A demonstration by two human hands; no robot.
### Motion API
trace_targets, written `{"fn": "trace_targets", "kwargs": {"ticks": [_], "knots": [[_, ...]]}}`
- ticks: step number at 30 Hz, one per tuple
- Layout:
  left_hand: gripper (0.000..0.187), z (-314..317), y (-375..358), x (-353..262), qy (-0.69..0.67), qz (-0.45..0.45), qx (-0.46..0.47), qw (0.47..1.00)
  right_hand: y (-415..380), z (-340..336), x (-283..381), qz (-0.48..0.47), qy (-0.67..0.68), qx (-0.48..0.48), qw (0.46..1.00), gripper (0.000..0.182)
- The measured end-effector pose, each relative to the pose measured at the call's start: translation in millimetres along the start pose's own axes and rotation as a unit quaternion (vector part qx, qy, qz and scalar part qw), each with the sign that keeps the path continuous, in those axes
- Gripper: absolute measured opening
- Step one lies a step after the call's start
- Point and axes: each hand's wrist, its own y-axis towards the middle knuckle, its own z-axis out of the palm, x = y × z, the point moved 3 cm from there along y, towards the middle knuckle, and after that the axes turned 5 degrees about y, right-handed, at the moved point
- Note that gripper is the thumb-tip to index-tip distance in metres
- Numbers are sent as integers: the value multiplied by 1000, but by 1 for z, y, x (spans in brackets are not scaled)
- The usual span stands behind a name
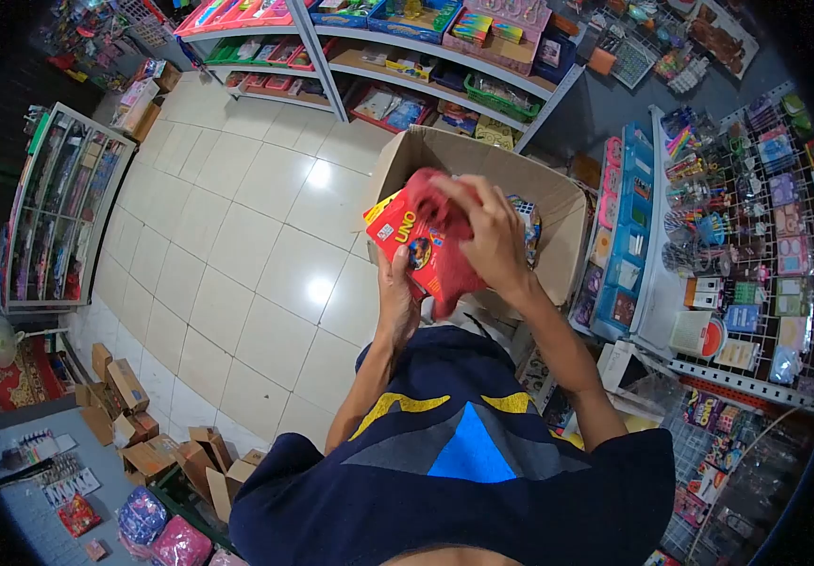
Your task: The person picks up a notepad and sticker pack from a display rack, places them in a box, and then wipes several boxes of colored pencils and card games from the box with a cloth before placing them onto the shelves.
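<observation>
A red UNO pack point(409, 247) with a yellow corner is held up in front of my body, and my left hand point(395, 292) grips its lower left edge with the thumb on its face. Against the pack's right side lies a red cloth point(454, 255). My right hand point(494, 231) is on the cloth, its fingers bent over it and slightly blurred. Behind and below both hands stands an open cardboard box point(558, 203); a few packaged items point(526, 219) show inside it, partly hidden by my right hand.
Shelves point(426, 80) with trays of goods stand beyond the box. Hanging goods on a wire rack point(775, 226) fill the right side. A glass display case point(62, 208) stands at left on the tiled floor point(246, 226). Empty cartons point(128, 387) lie at lower left.
</observation>
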Motion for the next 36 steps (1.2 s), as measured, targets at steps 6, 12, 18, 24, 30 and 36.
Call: {"fn": "trace_targets", "kwargs": {"ticks": [6,12,18,24,30,36], "knots": [[58,-18,-6,3,36,3,-54,998,-10,-15,-27,24,210,-107,972,62],[62,-41,11,34,97,76,-14,992,-35,27,14,-98,154,-13,983,65],[60,-35,15,14,51,9,-11,999,-4,35,-38,30,183,-137,973,52],[58,-44,13,15,-17,18,-48,999,-30,30,-86,239,410,-32,879,40],[57,-42,12,11,74,19,-60,995,-63,46,-49,236,480,116,837,75],[55,-55,11,25,65,12,-65,996,-77,55,-54,296,525,93,792,69]]}}
